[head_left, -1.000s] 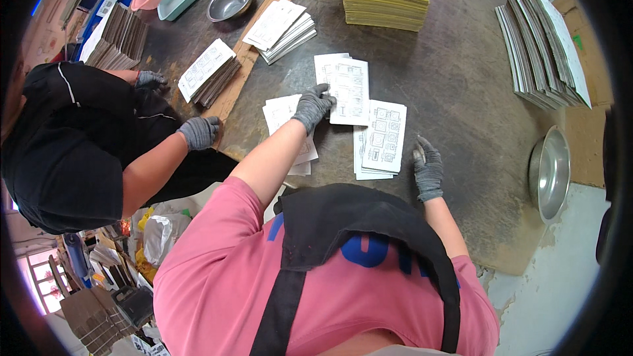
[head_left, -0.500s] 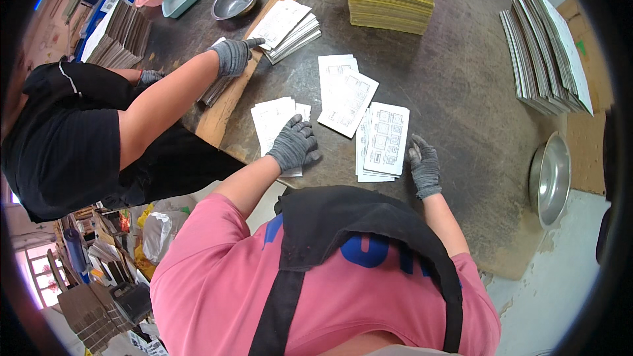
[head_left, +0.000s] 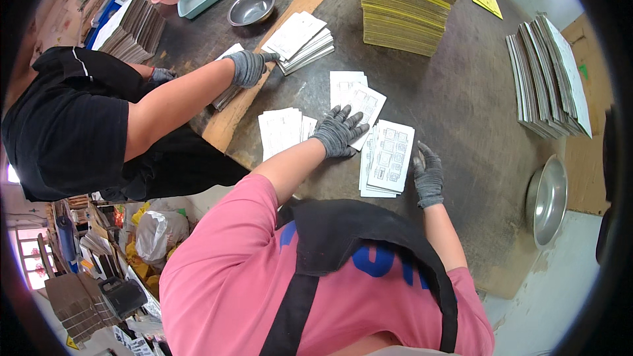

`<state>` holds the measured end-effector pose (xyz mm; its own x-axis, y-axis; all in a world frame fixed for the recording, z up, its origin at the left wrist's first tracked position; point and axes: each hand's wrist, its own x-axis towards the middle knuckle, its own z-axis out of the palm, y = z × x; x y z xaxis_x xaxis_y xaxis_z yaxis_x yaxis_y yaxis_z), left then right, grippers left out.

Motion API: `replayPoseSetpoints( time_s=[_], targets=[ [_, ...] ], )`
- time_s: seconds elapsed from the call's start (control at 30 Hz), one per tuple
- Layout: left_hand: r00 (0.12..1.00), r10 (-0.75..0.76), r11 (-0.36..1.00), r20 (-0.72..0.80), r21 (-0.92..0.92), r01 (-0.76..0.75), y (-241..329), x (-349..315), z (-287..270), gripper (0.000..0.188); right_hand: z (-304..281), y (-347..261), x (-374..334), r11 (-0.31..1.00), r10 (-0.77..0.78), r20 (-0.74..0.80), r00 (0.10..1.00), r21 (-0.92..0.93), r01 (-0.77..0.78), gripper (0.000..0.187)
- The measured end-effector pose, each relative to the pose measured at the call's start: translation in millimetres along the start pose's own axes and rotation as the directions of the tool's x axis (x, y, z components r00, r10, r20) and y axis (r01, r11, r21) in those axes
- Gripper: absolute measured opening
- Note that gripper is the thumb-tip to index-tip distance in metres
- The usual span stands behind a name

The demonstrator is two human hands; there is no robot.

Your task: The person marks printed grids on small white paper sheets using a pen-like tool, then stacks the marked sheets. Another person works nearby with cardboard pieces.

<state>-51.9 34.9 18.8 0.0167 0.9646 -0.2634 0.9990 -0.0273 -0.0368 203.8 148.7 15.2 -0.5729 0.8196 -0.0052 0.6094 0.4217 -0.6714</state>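
while left hand (head_left: 339,132) splays, ungripping, over white card (head_left: 369,100), i'd guess light, stiffish: pinch edges. right hand (head_left: 428,175): grip unclear.

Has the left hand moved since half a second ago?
Yes: judged against the left metal bowl, the left hand went right, onto the middle cards.

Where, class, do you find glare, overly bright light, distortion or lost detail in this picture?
Head view: glare inside the steel bowl at right; head view: the lower-left window looks washed out; head view: a dark, curved fisheye border; head view: fine print on the card stack beside the right hand is too small to read.
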Motion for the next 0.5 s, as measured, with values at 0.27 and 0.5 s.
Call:
replayPoseSetpoints(
  time_s=[0.27,0.5],
  targets=[
    [0.961,-0.27,0.952,-0.062,-0.168,0.257,-3,13,1,0.074,14,31,-5,0.925,0.073,0.033,0.997,0.372,-0.08,0.04],
    [0.929,-0.361,0.125,0.078,-0.984,0.131,40,-11,10,0.053,36,63,4,0.962,0.14,0.045,0.989,0.231,-0.146,0.038]
  ],
)
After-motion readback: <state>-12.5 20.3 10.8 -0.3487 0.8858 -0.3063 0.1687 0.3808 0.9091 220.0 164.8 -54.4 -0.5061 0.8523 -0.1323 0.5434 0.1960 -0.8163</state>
